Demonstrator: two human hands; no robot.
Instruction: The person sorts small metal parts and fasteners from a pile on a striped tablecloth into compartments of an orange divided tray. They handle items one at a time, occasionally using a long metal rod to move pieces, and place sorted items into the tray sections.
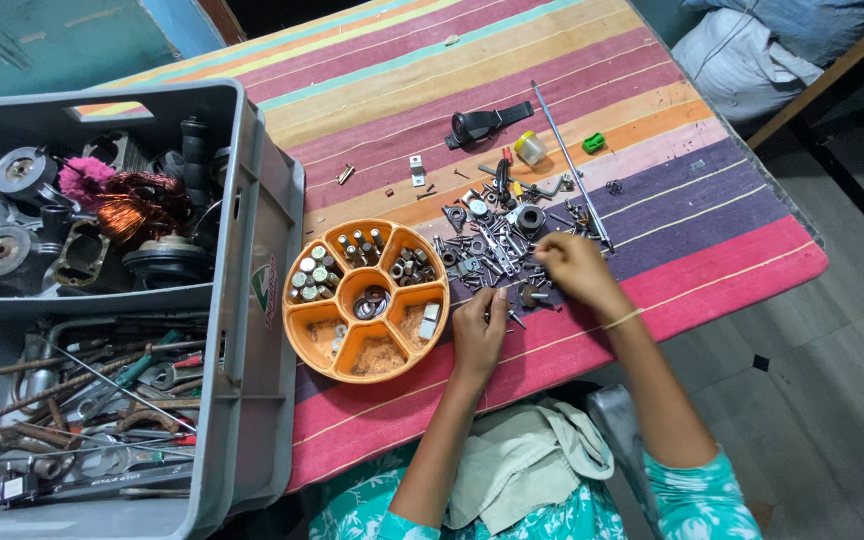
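Your left hand (477, 335) and right hand (572, 265) pinch small bits from the pile of screws (497, 245) near the counter (732, 260) front edge, w/ orange tray (365, 300) just left; exact grip unclear.

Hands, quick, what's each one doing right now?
Left hand: fingers curled at the hardware pile; grip cannot be told.
Right hand: fingers bent down into the pile; grip cannot be told.

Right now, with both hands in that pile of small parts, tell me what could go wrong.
The pile holds sharp screws and brackets; the right hand picking in it could get pricked. A loose piece nudged by the left hand might roll off the near table edge. The long rod beside the pile could be knocked and scatter parts.
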